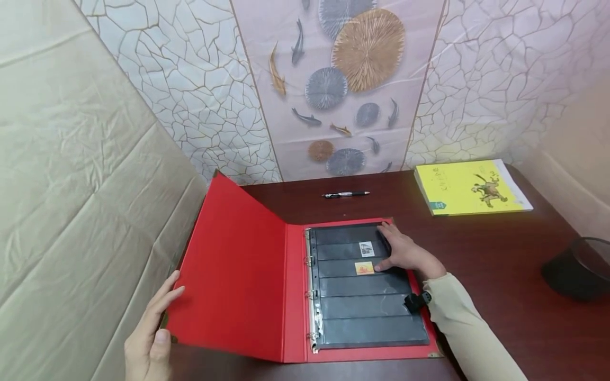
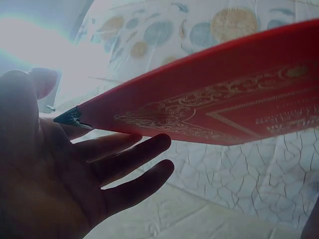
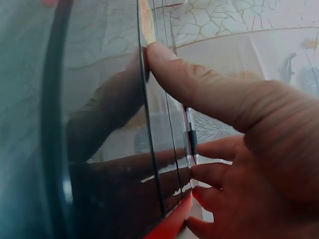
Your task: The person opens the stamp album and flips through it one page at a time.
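Observation:
A red stamp album (image 1: 295,296) with a ring binding lies with its cover (image 1: 233,275) raised at a slant on the left. My left hand (image 1: 150,328) touches the cover's lower outer corner, its fingers fairly straight along the gold-patterned outside (image 2: 234,107). On the right, a black pocket page (image 1: 367,307) holds a small white stamp (image 1: 366,249) and, below it, a yellow stamp (image 1: 364,268). My right hand (image 1: 404,250) rests spread on the page's upper right edge. Its thumb (image 3: 192,82) presses just beside the yellow stamp, while the other fingers reach the page's edge.
Behind the album a pen (image 1: 345,194) lies on the dark wooden table (image 1: 476,264). A yellow book (image 1: 469,188) is at the back right, and a dark round container (image 1: 572,270) stands at the right edge. Cloth-covered walls (image 1: 95,211) border the left and back.

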The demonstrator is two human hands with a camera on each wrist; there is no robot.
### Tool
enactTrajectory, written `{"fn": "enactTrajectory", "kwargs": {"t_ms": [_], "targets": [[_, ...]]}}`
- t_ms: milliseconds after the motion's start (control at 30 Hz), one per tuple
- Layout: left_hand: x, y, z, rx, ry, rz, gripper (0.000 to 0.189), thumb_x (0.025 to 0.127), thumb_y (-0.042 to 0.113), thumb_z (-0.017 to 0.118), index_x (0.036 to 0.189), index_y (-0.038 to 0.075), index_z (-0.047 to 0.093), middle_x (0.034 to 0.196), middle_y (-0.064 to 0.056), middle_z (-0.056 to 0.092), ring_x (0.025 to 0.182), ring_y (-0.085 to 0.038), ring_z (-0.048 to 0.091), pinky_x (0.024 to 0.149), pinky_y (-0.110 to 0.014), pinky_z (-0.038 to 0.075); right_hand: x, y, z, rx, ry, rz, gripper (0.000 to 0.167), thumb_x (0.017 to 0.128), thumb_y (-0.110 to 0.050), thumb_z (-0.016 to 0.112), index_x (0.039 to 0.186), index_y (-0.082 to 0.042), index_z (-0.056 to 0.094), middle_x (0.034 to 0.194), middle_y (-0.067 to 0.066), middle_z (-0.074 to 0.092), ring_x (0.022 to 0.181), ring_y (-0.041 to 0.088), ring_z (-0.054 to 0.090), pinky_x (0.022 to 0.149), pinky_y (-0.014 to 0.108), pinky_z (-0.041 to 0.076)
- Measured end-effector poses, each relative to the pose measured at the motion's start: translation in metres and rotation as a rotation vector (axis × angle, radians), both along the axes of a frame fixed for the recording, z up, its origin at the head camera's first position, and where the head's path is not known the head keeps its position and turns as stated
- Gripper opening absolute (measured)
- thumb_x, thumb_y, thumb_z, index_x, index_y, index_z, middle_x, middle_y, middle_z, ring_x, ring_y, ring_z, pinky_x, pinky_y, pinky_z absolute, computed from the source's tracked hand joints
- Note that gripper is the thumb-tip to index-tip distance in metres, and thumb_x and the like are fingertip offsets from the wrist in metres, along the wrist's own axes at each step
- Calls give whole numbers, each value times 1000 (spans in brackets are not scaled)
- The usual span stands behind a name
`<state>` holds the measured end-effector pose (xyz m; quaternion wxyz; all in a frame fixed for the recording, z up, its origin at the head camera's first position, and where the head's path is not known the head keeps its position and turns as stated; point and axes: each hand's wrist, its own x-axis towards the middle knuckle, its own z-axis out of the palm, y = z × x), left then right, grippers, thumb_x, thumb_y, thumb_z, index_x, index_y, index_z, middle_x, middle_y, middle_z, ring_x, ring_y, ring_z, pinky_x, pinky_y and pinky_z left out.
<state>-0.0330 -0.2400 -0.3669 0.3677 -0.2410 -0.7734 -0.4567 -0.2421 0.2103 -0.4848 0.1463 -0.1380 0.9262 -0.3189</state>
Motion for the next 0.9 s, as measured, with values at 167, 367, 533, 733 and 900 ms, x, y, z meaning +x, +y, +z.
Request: {"fn": "enactTrajectory", "kwargs": {"t_ms": [167, 367, 533, 733, 900], "targets": [[4, -13, -11, 30, -8, 60, 35, 97, -3, 42, 122, -18, 61, 141, -20, 58, 130, -18, 55, 101, -17, 41, 2, -2, 2, 25, -18, -4, 112, 72, -27, 92, 154, 10, 25, 159, 34, 20, 145, 50, 19, 112, 65, 26], [12, -28, -14, -16, -271, 351, 37, 89, -7, 60, 126, -5, 66, 141, 5, 60, 114, 7, 59, 66, -9, 48, 1, -2, 4, 80, -1, 12, 111, 72, -31, 93, 153, 11, 29, 159, 33, 22, 146, 50, 18, 112, 64, 27], [13, -37, -17, -68, -514, 552, 43, 87, 7, 77, 129, 10, 68, 136, 29, 55, 107, 23, 50, 57, -7, 46, 0, -1, 3, 99, -12, 10, 110, 73, -33, 92, 153, 10, 30, 160, 32, 23, 146, 51, 18, 111, 66, 28], [12, -51, -33, -113, -609, 620, 46, 87, 18, 79, 131, 12, 66, 127, 46, 42, 102, 31, 40, 65, -3, 42, 0, -2, 5, 115, -14, 12, 111, 73, -35, 91, 154, 9, 30, 158, 34, 25, 142, 53, 25, 109, 66, 32], [8, -65, -48, -233, -715, 676, 54, 87, 33, 80, 136, 16, 62, 142, 28, 50, 120, 1, 52, 88, -10, 32, 0, -5, 7, 123, 18, 25, 108, 73, -33, 92, 153, 8, 32, 149, 34, 39, 131, 49, 39, 103, 63, 42]]}}
